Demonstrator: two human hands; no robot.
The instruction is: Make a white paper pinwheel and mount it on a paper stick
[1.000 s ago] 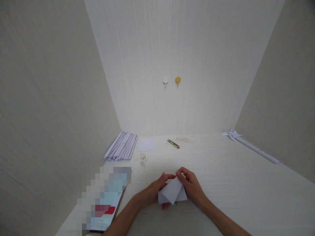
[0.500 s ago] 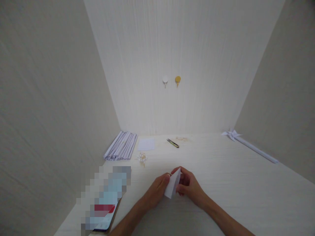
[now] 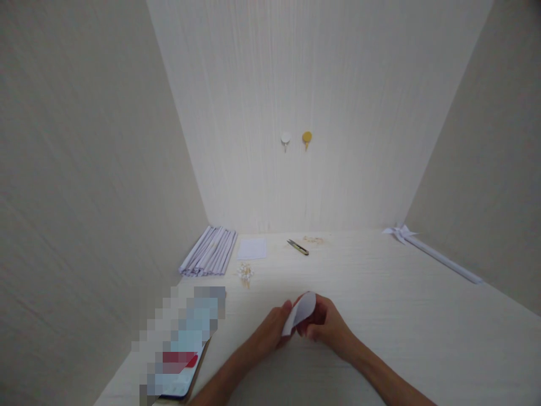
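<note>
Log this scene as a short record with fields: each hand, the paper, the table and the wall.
Left hand: holds paper
Right hand: fingers by the paper; grip unclear
Paper state: white, curved
Table, left: rolls, phone partly pixelated
Table, back: flat sheet, snips
Table, right: stick with a folded-paper top
Wall: white hook, gold hook

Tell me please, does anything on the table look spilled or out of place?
Yes, slightly: small pale bits lie scattered just right of the scissors, near the back wall. They look spilled, while the paper rolls at back left lie gathered. What the bits are, I cannot tell.
</note>
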